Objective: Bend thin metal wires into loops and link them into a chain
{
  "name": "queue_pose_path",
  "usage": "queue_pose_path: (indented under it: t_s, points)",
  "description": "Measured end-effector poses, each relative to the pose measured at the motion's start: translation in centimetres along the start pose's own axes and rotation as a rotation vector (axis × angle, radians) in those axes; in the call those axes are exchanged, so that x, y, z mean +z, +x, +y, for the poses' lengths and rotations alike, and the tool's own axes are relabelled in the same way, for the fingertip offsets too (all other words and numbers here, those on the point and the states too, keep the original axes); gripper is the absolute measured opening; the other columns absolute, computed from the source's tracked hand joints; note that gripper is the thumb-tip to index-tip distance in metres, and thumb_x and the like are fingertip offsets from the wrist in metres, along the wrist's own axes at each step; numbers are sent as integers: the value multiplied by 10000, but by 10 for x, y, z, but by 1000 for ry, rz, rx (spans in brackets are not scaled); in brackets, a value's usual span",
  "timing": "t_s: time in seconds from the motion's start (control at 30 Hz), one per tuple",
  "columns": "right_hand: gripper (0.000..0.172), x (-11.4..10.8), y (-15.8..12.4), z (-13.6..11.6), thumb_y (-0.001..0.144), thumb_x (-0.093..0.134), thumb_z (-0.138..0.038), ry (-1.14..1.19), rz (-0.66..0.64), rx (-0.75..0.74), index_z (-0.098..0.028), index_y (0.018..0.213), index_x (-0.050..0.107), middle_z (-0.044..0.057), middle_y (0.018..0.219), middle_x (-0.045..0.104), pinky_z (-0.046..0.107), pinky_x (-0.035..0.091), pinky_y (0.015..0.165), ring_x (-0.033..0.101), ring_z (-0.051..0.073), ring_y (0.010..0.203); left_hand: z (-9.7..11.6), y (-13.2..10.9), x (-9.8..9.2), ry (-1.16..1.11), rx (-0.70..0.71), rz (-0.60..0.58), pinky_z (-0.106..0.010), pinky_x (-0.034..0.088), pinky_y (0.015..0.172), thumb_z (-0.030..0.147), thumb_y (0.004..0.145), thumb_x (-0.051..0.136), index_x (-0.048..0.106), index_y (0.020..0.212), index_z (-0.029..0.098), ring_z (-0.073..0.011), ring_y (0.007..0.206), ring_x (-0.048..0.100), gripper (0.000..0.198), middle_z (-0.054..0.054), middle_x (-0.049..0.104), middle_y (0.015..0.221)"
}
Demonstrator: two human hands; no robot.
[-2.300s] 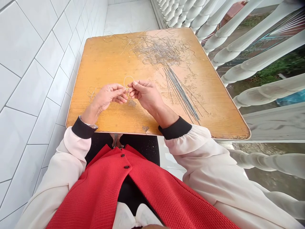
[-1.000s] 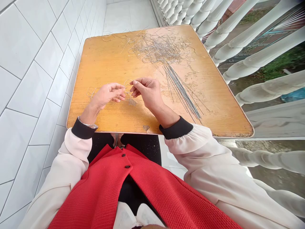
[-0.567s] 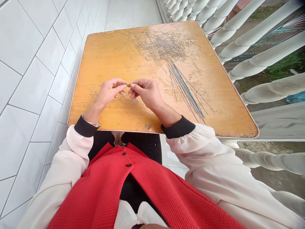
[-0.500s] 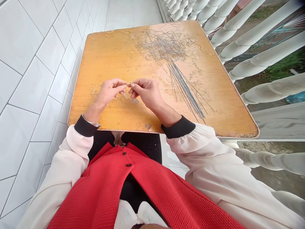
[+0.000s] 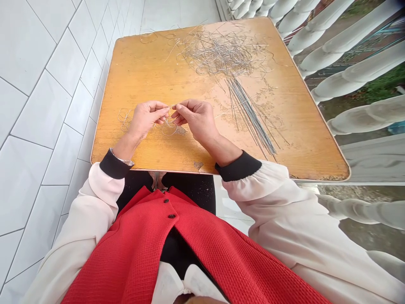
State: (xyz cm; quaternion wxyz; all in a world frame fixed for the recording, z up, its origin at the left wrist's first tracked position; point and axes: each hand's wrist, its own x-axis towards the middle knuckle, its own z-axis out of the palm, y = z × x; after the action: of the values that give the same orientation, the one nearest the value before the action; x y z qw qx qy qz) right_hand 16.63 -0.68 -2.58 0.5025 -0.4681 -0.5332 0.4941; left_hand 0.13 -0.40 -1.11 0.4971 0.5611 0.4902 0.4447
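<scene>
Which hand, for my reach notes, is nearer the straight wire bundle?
The right. The right hand lies just beside the wire bundle, not touching it, while the left hand is farther off, on the right hand's other side.

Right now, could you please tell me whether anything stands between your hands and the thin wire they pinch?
Nothing visible does: the left hand and right hand hold the thin wire directly at their fingertips.
</scene>
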Motion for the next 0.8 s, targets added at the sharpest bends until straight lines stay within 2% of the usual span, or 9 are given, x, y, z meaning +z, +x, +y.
queue_pose_path:
  t_s: [0.13,0.53,0.8]
  points:
    - [241,-3,1,2,931,747,-352,-18,19,-23,-178,776,685,-6,668,672,179,490,504,583,65,516,0,2,0,9,13,36,-194,499,671,160,902,724,681,803,153,-47,638,611,109,23,701,723]
    - [249,0,2,3,899,781,-232,-1,10,-11,-168,698,649,-21,595,634,185,510,500,564,63,484,-4,4,2,-67,-24,69,-176,517,674,189,887,756,674,780,157,-27,604,583,139,38,679,718]
    - [235,-1,4,4,906,774,-240,8,14,-8,-174,712,658,-21,612,646,179,511,510,567,62,497,-7,5,0,-119,-40,56,-232,534,743,204,903,746,672,778,169,-43,632,618,150,27,683,767]
